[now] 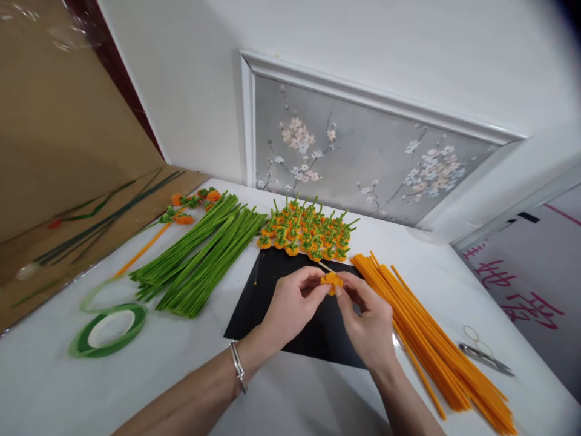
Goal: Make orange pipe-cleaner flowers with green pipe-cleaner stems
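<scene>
Between my two hands is a small orange pipe-cleaner flower (331,280), held up over a black mat (258,297). My left hand (295,300) pinches its left side with thumb and fingers. On the other side, my right hand (367,312) grips it in a pinch too. A thin pale stick (324,267) shows just behind the flower; whether it touches the flower I cannot tell. Beyond the mat stand several finished orange pieces with green stems (308,230), packed in rows. Orange pipe cleaners (431,333) lie in a bundle beside my right hand.
Green pipe cleaners (200,260) lie in bundles at the left. A roll of green tape (82,339) sits in front of them, and loose orange-and-green pieces (184,219) lie behind. Small scissors (488,358) rest at the far right. Cardboard (68,127) rises at the left.
</scene>
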### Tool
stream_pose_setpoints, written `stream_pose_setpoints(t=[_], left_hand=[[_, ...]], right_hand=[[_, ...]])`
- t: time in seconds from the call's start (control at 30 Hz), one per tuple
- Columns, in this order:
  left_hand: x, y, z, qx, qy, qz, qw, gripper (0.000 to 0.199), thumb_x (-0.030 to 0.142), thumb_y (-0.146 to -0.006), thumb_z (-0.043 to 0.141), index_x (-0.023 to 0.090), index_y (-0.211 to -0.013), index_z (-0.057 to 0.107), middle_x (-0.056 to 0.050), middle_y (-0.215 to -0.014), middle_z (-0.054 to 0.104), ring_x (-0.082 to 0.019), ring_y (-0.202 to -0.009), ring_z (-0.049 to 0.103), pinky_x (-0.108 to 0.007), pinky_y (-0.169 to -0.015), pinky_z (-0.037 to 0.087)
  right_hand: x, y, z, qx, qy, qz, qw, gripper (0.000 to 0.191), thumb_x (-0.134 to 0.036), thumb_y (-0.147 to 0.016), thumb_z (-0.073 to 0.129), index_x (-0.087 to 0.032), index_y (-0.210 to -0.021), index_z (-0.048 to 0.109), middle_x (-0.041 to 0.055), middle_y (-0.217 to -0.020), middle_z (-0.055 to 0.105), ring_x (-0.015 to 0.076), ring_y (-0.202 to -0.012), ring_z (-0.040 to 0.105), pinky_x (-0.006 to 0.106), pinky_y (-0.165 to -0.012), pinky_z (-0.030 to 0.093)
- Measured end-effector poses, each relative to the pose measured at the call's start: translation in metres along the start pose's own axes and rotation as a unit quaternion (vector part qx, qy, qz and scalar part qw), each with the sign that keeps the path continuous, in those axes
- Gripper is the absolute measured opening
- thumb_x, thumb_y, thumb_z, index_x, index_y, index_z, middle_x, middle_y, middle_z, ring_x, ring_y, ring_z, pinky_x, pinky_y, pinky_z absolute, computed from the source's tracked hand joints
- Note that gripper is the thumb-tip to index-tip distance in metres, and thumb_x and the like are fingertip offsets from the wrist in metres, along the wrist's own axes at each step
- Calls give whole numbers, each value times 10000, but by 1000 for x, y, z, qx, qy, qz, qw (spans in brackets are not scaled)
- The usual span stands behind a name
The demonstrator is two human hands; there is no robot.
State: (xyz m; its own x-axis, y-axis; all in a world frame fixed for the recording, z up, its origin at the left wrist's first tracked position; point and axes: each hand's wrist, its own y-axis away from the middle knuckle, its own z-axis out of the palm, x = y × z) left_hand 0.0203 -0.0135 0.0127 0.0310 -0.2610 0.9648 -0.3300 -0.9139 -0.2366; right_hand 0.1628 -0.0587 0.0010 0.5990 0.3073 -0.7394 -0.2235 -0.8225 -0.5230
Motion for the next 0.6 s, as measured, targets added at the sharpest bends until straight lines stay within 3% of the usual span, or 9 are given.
stream_pose_setpoints(t=[0.23, 0.4, 0.6], left_hand=[[-2, 1, -1, 11, -54, 24, 998, 131, 167, -825, 595, 192, -946, 640, -12, -894, 711, -157, -815, 684, -266, -780, 549], [-2, 2, 0, 14, -103, 45, 994, 63, 200, -847, 604, 199, -885, 653, 5, -829, 709, -138, -743, 674, -238, -713, 540], [-4, 3, 0, 23, -156, 113, 981, 123, 165, -855, 589, 206, -926, 680, 3, -854, 725, -128, -718, 671, -219, -698, 532]], right_hand=[[-5, -2, -3, -50, 92, -45, 993, 240, -248, -888, 528, -187, -1106, 608, 94, -991, 669, 195, -833, 649, 342, -740, 562], [-6, -5, -7, -66, 77, -44, 994, 137, -238, -900, 504, -193, -972, 612, 77, -909, 650, 186, -789, 625, 324, -714, 545], [-7, -5, -6, -62, 72, -43, 995, 119, -228, -911, 477, -184, -935, 584, 63, -859, 617, 175, -764, 602, 295, -678, 522]])
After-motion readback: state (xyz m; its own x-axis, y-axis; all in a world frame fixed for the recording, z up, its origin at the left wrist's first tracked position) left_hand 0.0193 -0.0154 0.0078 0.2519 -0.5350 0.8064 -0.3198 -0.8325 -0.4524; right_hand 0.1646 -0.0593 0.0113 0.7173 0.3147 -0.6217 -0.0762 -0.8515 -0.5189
